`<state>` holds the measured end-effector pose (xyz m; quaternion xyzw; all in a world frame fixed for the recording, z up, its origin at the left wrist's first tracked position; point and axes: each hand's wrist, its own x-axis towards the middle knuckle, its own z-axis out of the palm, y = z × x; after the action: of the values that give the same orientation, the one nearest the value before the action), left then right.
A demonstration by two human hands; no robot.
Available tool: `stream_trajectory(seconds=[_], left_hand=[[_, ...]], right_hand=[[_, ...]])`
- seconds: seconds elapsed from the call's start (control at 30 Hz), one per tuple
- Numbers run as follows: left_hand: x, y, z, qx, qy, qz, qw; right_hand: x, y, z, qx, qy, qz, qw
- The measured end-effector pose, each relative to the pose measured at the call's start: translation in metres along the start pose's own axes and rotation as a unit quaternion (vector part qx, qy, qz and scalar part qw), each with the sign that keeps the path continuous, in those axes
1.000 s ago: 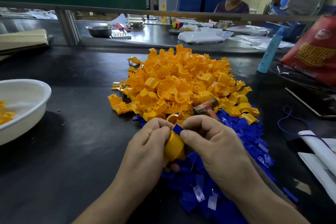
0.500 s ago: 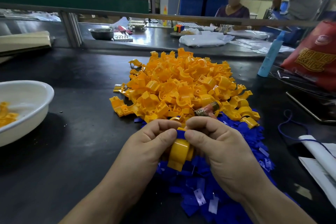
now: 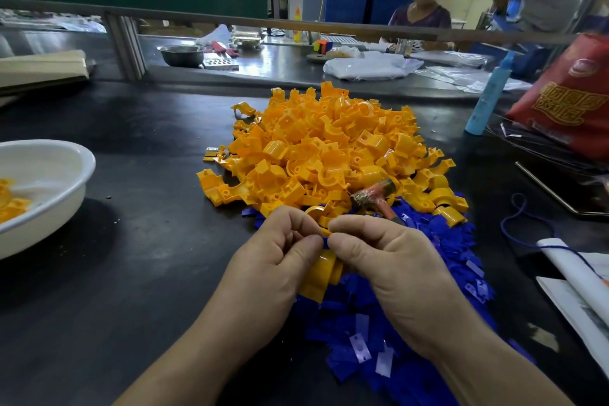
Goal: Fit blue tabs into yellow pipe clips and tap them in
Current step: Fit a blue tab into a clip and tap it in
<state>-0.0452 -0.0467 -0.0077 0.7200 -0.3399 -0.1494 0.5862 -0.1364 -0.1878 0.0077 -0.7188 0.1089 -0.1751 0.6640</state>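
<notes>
The left hand (image 3: 276, 264) has its grip clamped on a yellow pipe clip (image 3: 321, 277). The right hand (image 3: 392, 273) pinches the blue tab (image 3: 325, 241) at the clip's top, between both thumbs, above the counter (image 3: 131, 273).

White bowl (image 3: 75, 155) at bench's left edge, blue bottle (image 3: 489, 99) and red bag (image 3: 570, 102) far right corner, papers (image 3: 580, 290) near right edge
</notes>
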Motion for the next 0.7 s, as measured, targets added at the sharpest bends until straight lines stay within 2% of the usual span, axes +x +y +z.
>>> stream_trajectory(seconds=[0.1,0.33,0.53,0.7], left_hand=[[0.0018,-0.0010,0.0004,-0.023,0.021,-0.016,0.999],[0.0052,-0.0022,-0.0019,-0.120,-0.001,-0.085,0.989],[0.0033,-0.0005,-0.0005,-0.096,-0.007,-0.081,0.992],[0.0013,0.0004,-0.0007,-0.100,-0.006,-0.064,0.993]], right_hand=[[-0.0012,0.0006,0.0009,-0.053,0.005,-0.029,0.998],[-0.0030,-0.0008,0.0024,-0.117,-0.006,-0.071,0.991],[-0.0045,-0.0030,0.0032,-0.151,0.011,-0.077,0.985],[-0.0083,-0.0070,0.0059,-0.187,0.026,-0.136,0.973]])
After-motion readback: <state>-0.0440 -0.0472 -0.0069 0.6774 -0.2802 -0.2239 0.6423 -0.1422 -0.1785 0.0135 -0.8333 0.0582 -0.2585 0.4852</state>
